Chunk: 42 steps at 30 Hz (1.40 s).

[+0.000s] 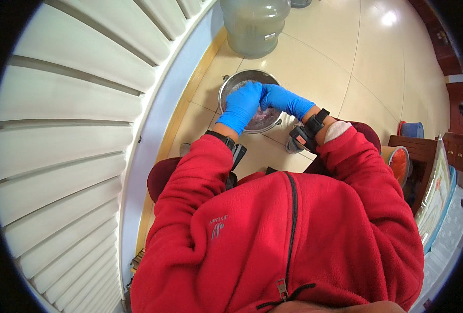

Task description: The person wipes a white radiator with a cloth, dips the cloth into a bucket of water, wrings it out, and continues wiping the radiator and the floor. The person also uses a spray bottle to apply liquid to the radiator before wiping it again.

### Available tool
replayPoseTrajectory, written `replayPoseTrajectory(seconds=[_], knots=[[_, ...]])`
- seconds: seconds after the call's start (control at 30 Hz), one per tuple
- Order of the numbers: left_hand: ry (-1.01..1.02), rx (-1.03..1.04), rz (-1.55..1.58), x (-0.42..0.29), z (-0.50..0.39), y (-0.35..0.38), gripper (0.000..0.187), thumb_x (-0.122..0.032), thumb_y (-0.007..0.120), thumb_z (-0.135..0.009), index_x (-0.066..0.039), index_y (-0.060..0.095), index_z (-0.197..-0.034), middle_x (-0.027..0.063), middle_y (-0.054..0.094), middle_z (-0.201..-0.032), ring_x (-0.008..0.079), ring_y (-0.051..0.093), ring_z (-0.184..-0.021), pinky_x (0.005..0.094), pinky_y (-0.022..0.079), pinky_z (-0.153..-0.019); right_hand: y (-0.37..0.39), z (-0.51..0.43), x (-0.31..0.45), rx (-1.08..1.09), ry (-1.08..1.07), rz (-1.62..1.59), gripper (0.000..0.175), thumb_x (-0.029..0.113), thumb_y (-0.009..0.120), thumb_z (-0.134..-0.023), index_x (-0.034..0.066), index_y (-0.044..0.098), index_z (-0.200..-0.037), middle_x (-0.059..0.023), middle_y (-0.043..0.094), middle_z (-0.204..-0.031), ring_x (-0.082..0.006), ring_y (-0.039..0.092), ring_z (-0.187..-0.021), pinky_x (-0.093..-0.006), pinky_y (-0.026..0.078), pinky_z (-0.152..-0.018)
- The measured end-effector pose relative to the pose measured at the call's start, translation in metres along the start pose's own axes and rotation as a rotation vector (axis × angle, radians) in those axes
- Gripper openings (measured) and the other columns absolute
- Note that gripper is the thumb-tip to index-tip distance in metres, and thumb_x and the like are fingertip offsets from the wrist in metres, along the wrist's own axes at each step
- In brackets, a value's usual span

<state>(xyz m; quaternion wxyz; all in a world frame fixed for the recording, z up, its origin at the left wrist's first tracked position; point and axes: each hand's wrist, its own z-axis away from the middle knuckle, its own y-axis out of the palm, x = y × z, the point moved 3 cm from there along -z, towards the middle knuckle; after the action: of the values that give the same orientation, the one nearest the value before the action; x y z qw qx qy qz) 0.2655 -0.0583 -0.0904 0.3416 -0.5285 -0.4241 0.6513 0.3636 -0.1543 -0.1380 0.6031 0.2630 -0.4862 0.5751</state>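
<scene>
A round metal bucket (222, 94) stands on the tiled floor between my feet, with sudsy, purplish liquid (259, 120) in it. Over its opening, my left hand (242, 103) and my right hand (284, 101), both in blue gloves, meet at the fingertips. The fingers of both hands are curled in. Whether anything is held between them is hidden by the gloves. Each wrist wears a black strap with a small device.
A large translucent water jug (255, 29) stands just beyond the bucket. A white radiator (75, 94) runs along the left wall. At the right are a blue container (411, 130), a cylindrical container with orange inside (399, 166) and dark wooden furniture (411, 146).
</scene>
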Motion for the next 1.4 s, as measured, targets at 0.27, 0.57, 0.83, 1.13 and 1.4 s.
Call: replayPoseTrajectory(seconds=[0.27,0.57,0.83,1.13,1.4], knots=[[-0.003,-0.106,0.052,0.014,0.000,0.000,0.036,-0.015,0.057,-0.089,-0.014,0.056,-0.125,0.0174,0.064,-0.098,0.0331,0.067,-0.084,0.0443,0.055,-0.069,-0.011,0.011,0.021,-0.105,0.156,-0.231,0.049,0.005,0.074,-0.071,0.0028,0.061,-0.118,-0.0070,0.068,-0.100,-0.0175,0.062,-0.087,-0.0306,0.051,-0.075],[-0.554,0.155,1.423,0.029,0.010,-0.011,0.017,-0.021,0.064,-0.085,-0.014,0.062,-0.100,0.0001,0.055,-0.069,0.0091,0.046,-0.053,0.0244,0.035,-0.045,-0.004,0.028,0.068,-0.352,-0.525,0.913,0.082,0.004,0.067,-0.077,0.0248,0.035,-0.149,-0.0161,0.036,-0.151,-0.0361,0.063,-0.107,-0.0424,0.053,-0.090],[-0.180,0.261,1.158,0.006,0.009,-0.011,0.030,-0.012,0.066,-0.081,-0.007,0.062,-0.110,0.0025,0.062,-0.080,0.0126,0.056,-0.063,0.0287,0.047,-0.055,-0.007,0.035,0.072,-0.513,-0.583,1.246,0.053,0.017,0.062,-0.084,0.0220,0.051,-0.135,-0.0083,0.066,-0.092,-0.0300,0.068,-0.076,-0.0387,0.055,-0.061],[-0.200,0.006,0.357,0.000,0.004,-0.009,0.024,-0.015,0.060,-0.085,-0.004,0.055,-0.106,0.0241,0.066,-0.102,0.0426,0.063,-0.094,0.0513,0.051,-0.078,-0.009,0.033,0.059,-0.446,-0.304,1.006,0.016,0.020,0.060,-0.086,0.0134,0.057,-0.101,-0.0112,0.067,-0.087,-0.0323,0.068,-0.079,-0.0425,0.054,-0.061],[-0.149,-0.053,0.121,-0.002,0.004,-0.022,0.062,-0.011,0.059,-0.087,-0.013,0.031,-0.142,0.0214,0.067,-0.095,0.0381,0.067,-0.086,0.0498,0.053,-0.073,-0.001,0.032,0.059,-0.553,-0.198,0.847,0.014,0.018,0.060,-0.086,0.0117,0.057,-0.099,-0.0148,0.069,-0.090,-0.0368,0.067,-0.083,-0.0464,0.053,-0.065]])
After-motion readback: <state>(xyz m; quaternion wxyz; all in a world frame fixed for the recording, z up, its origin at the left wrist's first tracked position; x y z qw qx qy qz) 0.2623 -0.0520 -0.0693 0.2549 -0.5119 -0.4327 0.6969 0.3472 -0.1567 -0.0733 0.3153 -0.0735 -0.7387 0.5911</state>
